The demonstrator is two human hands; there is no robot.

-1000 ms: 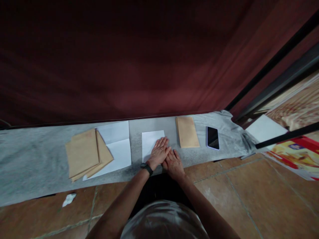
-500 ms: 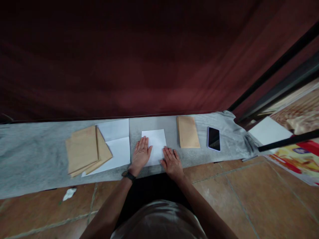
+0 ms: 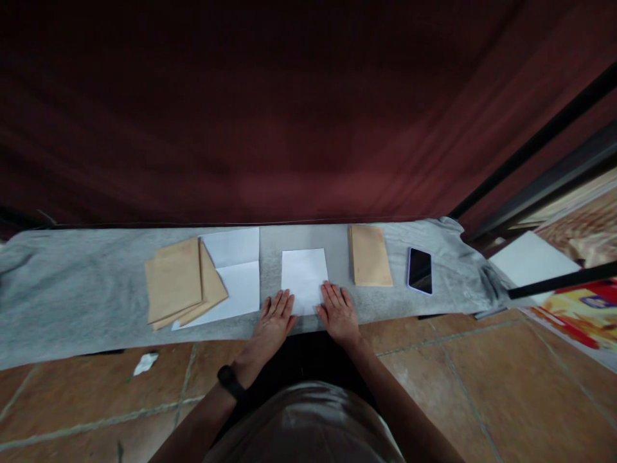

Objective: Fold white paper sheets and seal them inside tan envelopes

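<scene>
A white sheet of paper (image 3: 304, 273), apparently folded, lies flat on the grey cloth in front of me. My left hand (image 3: 274, 321) rests on its lower left corner, fingers stretched out, with a dark watch on the wrist. On the lower right edge lies my right hand (image 3: 340, 314), palm down and fingers extended. Neither hand grips anything. To the left, larger white sheets (image 3: 241, 283) with a crease are partly covered by several brown envelopes (image 3: 173, 280). A neat stack of brown envelopes (image 3: 371, 257) sits to the right of the paper.
A phone (image 3: 420, 270) with a dark screen lies right of the envelope stack. The grey cloth (image 3: 81, 289) covers a narrow surface against a dark red curtain (image 3: 299, 128). Black bars (image 3: 559, 283) and a printed box (image 3: 588, 315) stand at the right. Crumpled tissue (image 3: 145, 363) lies on the tiled floor.
My left hand has slid down the paper toward its near left corner. My right hand stays at the right edge. The whole view has shifted slightly.
</scene>
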